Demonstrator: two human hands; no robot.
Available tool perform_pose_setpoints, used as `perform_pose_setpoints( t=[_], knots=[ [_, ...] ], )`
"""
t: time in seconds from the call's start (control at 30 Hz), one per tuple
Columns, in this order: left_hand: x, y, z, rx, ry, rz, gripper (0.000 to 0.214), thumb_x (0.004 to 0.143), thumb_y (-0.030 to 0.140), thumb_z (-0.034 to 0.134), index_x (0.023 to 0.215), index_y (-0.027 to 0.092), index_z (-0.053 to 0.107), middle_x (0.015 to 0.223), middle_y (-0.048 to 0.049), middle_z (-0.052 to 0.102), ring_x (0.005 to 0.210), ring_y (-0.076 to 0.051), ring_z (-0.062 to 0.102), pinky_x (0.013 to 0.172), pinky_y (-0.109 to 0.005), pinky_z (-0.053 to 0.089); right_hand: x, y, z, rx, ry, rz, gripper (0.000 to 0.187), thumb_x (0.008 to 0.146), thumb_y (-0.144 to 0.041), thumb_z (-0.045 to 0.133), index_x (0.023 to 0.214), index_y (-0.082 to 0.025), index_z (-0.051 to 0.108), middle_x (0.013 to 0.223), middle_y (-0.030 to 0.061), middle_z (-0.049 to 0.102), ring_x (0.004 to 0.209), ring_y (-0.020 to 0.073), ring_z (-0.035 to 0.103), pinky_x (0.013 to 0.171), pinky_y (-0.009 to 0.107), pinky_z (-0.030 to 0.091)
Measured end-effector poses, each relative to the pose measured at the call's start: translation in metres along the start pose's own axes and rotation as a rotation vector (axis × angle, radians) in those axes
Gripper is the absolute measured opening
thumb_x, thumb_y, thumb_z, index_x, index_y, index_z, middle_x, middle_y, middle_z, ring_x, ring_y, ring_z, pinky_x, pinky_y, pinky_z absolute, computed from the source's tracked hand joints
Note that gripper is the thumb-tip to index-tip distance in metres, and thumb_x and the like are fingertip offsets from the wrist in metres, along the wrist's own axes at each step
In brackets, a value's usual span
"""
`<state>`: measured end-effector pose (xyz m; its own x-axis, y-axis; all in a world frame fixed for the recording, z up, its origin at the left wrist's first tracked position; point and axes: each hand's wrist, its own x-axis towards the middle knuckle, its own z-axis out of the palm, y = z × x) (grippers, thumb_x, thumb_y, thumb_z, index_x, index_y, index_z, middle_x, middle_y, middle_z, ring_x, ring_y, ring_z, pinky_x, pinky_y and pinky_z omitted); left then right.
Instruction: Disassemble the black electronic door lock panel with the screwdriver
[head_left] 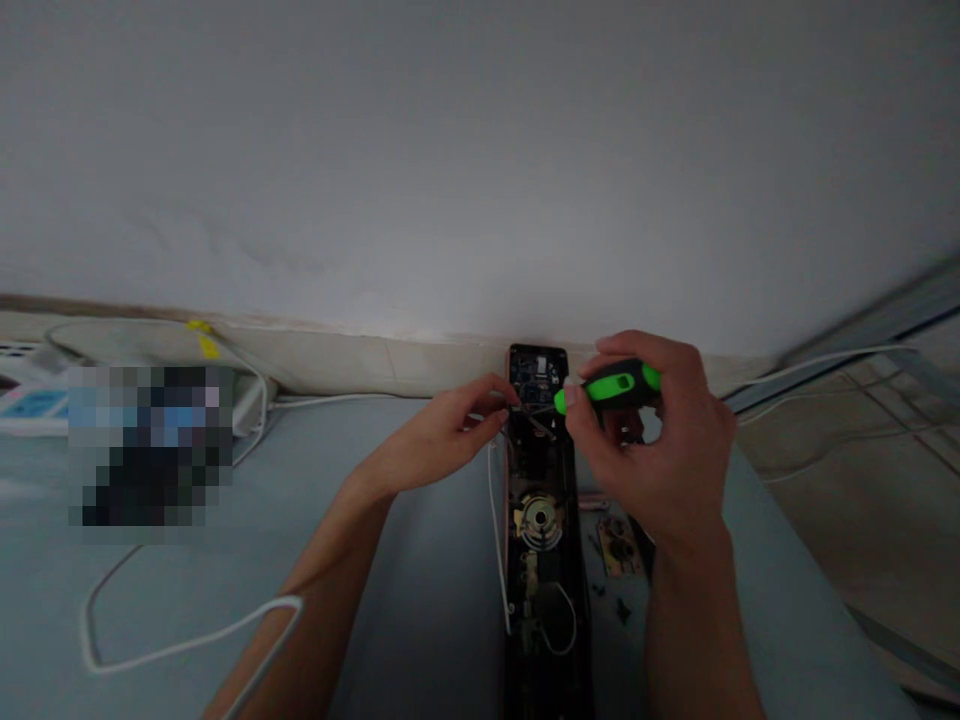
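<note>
At far left, beyond a pixelated patch, a white cable loops over a blue-grey tabletop and crosses the person's left forearm.

The left hand reaches in from the left, thumb and forefinger nearly closed at the left edge of a long black housing; whether they pinch anything is too small to tell. For good control, these fingertips would best steady the work while staying out of the tool's line.

The opened housing lies on the tabletop, centre to right of the view. Its long axis runs almost straight away from the person, from the bottom of the picture to near the wall, with its open inside facing up. A circuit board sits at the far end, a round metal part midway.

Just right of the board, the right hand grips a green-and-black screwdriver by its handle. The screwdriver lies crosswise to the housing, butt to the right, working end to the left; its thin shaft is hard to make out. A light touch seems wise, keeping metal clear of the board's components.

Below that hand, right of the housing, rest a loose flat part and small dark pieces, best left undisturbed by the wrist.
</note>
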<state>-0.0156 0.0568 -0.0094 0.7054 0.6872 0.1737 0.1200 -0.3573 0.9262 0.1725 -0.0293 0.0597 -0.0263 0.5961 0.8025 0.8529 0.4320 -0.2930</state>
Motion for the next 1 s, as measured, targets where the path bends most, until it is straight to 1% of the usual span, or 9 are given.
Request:
perform_pose_setpoints(
  t=[0.07,0.13,0.2,0.3,0.37,0.5,0.6,0.77,1.0],
  knots=[
    [0.0001,0.0004,0.0,0.023,0.002,-0.002,0.016,0.1,0.028,0.053,0.112,0.019,0.061,0.107,-0.0053,0.07,0.099,-0.02,0.066,0.094,-0.038,0.053,0.0,0.0004,0.0024,-0.063,0.053,-0.004,0.029,0.084,-0.021,0.078,0.106,-0.026,0.06,0.085,-0.0061,0.069,0.053,0.0079,0.057,0.054,0.024,0.053],
    [0.0002,0.0005,-0.0001,0.026,0.001,-0.009,0.017,0.1,0.028,0.053,0.111,0.019,0.061,0.108,-0.0056,0.07,0.1,-0.02,0.066,0.094,-0.038,0.053,0.0003,0.0001,0.0037,-0.071,0.075,-0.02,0.028,0.084,-0.019,0.077,0.104,-0.026,0.06,0.086,-0.005,0.069,0.065,0.0114,0.066,0.059,0.024,0.056],
    [0.0002,0.0007,-0.0001,0.023,0.003,-0.016,0.017,0.1,0.027,0.053,0.112,0.019,0.061,0.109,-0.0057,0.07,0.101,-0.02,0.066,0.094,-0.038,0.053,0.0007,-0.0009,0.0029,-0.023,0.034,-0.038,0.032,0.085,-0.013,0.073,0.111,-0.026,0.059,0.096,-0.0018,0.072,0.082,0.0152,0.071,0.068,0.027,0.06],
    [-0.0001,0.0019,0.0002,0.036,0.013,-0.012,0.017,0.099,0.026,0.052,0.111,0.019,0.062,0.108,-0.0052,0.07,0.099,-0.02,0.066,0.091,-0.037,0.054,0.0014,-0.0031,-0.0001,0.013,-0.035,-0.07,0.045,0.083,-0.007,0.067,0.123,-0.024,0.057,0.112,0.0044,0.072,0.102,0.0211,0.071,0.085,0.035,0.063],
    [-0.0001,0.0028,0.0008,0.053,0.016,-0.005,0.017,0.099,0.026,0.052,0.11,0.019,0.063,0.107,-0.0051,0.071,0.097,-0.02,0.066,0.09,-0.036,0.054,0.0017,-0.0039,-0.0008,-0.016,-0.033,-0.069,0.046,0.083,-0.007,0.066,0.124,-0.024,0.057,0.114,0.0061,0.071,0.1,0.0221,0.071,0.086,0.037,0.063],
    [0.0006,0.0031,0.0021,0.067,0.008,0.004,0.017,0.099,0.025,0.051,0.11,0.019,0.063,0.108,-0.0052,0.071,0.1,-0.02,0.067,0.094,-0.038,0.055,0.0016,-0.0025,0.0026,-0.088,0.066,-0.063,0.03,0.085,-0.017,0.075,0.111,-0.023,0.061,0.097,0.0016,0.072,0.075,0.0163,0.071,0.071,0.031,0.062],
    [0.001,0.0039,0.0025,0.091,0.008,0.013,0.017,0.099,0.025,0.051,0.11,0.019,0.064,0.109,-0.0056,0.071,0.1,-0.021,0.067,0.094,-0.039,0.055,0.0016,-0.0006,0.004,-0.087,0.095,-0.116,0.032,0.086,-0.014,0.074,0.113,-0.025,0.061,0.096,0.0014,0.073,0.084,0.0178,0.072,0.076,0.031,0.064],
    [0.0003,0.0073,0.0025,0.116,0.018,0.01,0.019,0.099,0.024,0.051,0.11,0.02,0.065,0.108,-0.0048,0.073,0.096,-0.02,0.068,0.092,-0.038,0.056,0.0015,0.0,0.0019,-0.036,-0.019,-0.144,0.05,0.084,-0.007,0.065,0.129,-0.027,0.056,0.119,0.0059,0.071,0.11,0.0269,0.068,0.091,0.045,0.065],
    [0.0013,0.0059,0.0024,0.138,0.001,0.017,0.02,0.1,0.025,0.052,0.113,0.018,0.065,0.11,-0.0061,0.072,0.097,-0.02,0.068,0.094,-0.038,0.055,0.0015,0.0017,0.0053,-0.06,0.058,-0.166,0.043,0.085,-0.012,0.074,0.124,-0.024,0.058,0.105,0.0017,0.074,0.094,0.0188,0.071,0.082,0.033,0.064]
  ],
)
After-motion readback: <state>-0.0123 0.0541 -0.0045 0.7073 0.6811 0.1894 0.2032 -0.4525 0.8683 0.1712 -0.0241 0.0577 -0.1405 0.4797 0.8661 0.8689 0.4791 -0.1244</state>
